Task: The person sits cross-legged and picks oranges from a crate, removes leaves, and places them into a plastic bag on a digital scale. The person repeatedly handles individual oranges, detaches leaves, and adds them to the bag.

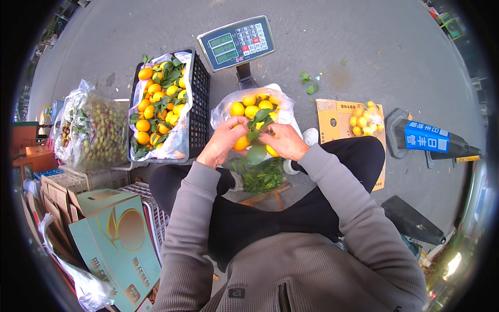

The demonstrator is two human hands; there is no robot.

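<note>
My left hand (226,141) grips an orange citrus fruit (241,143), perhaps with a second one partly hidden under the fingers. Green leaves on a twig (256,155) stick out between my two hands. Thumb and fingers of my right hand (287,141) pinch at this leafy twig. Just beyond the hands, a clear plastic bag (224,106) full of orange citrus fruit (249,100) rests open on the platform (290,117) of a digital scale. The scale's display head (237,42) stands on a post behind it.
A black plastic crate (199,105) of leafy citrus stands left, beside a clear bag of small round fruit (107,128). Cut leaves (263,175) lie between my feet. Flat cardboard (327,117) with bagged fruit (365,120) and a traffic cone (432,138) are right; a carton (113,241) is lower left.
</note>
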